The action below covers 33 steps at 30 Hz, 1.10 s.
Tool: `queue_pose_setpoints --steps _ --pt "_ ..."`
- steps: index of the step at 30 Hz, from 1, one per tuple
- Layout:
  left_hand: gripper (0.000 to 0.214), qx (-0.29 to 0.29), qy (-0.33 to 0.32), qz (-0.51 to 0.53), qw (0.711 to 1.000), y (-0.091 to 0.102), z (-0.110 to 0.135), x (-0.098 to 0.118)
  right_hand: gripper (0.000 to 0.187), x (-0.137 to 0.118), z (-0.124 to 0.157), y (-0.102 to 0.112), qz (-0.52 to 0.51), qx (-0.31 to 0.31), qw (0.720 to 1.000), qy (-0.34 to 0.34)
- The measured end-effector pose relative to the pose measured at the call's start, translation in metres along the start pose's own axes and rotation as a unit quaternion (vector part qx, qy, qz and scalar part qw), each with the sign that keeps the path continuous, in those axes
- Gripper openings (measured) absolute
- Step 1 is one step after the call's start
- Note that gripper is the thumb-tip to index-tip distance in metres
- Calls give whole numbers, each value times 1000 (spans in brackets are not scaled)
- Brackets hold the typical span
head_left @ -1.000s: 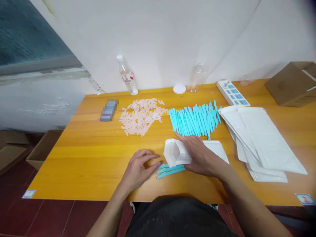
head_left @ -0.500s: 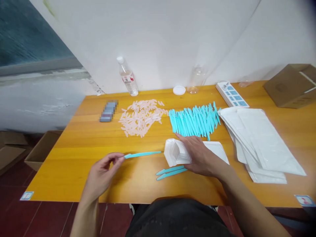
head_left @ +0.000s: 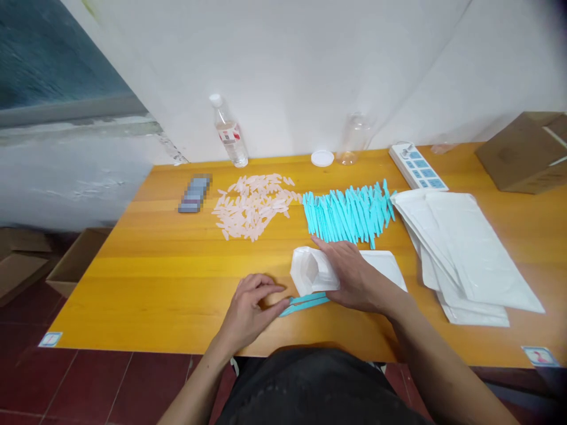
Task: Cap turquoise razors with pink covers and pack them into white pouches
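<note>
My right hand (head_left: 354,274) lies on a small white padded bag (head_left: 310,271) and holds its mouth open toward the left. Two loose teal plastic sticks (head_left: 308,302) lie on the wooden table (head_left: 168,283) just in front of the bag. My left hand (head_left: 250,307) is at their left ends, thumb and forefinger pinched on one stick. Behind the bag lies a fanned row of several teal sticks (head_left: 349,212). A heap of small pale pink pieces (head_left: 252,206) lies to its left.
A stack of white padded bags (head_left: 465,254) lies at the right. Along the wall stand a water bottle (head_left: 228,133), a clear jar (head_left: 354,139) with its white lid (head_left: 322,157), a power strip (head_left: 419,168) and a cardboard box (head_left: 522,150). Cardboard boxes (head_left: 75,260) sit on the floor, left.
Half a second ago my left hand held one teal stick up, pointing at the bag's mouth; that stick is out of sight now and the hand is back at the two loose sticks. My right hand stayed.
</note>
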<state>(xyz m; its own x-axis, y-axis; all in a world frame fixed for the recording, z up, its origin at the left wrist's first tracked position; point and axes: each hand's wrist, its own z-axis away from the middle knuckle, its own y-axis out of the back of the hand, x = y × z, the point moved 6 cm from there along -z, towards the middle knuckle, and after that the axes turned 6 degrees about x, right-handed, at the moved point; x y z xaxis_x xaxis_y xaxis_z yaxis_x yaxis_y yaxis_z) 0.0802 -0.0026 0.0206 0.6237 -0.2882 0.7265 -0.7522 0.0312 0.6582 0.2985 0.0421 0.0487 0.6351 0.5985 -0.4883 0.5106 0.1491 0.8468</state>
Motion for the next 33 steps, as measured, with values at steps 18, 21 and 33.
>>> queue_pose_setpoints --steps 18,21,33 --pt "16 138 83 15 987 97 -8 -13 95 -3 -4 -2 9 -4 1000 -6" --pt "19 56 -53 38 996 43 -30 32 96 -7 -4 -2 9 0 1000 2" --pt "13 -17 -34 -55 998 -5 28 1 103 0 5 0 -3 14 1000 -8"
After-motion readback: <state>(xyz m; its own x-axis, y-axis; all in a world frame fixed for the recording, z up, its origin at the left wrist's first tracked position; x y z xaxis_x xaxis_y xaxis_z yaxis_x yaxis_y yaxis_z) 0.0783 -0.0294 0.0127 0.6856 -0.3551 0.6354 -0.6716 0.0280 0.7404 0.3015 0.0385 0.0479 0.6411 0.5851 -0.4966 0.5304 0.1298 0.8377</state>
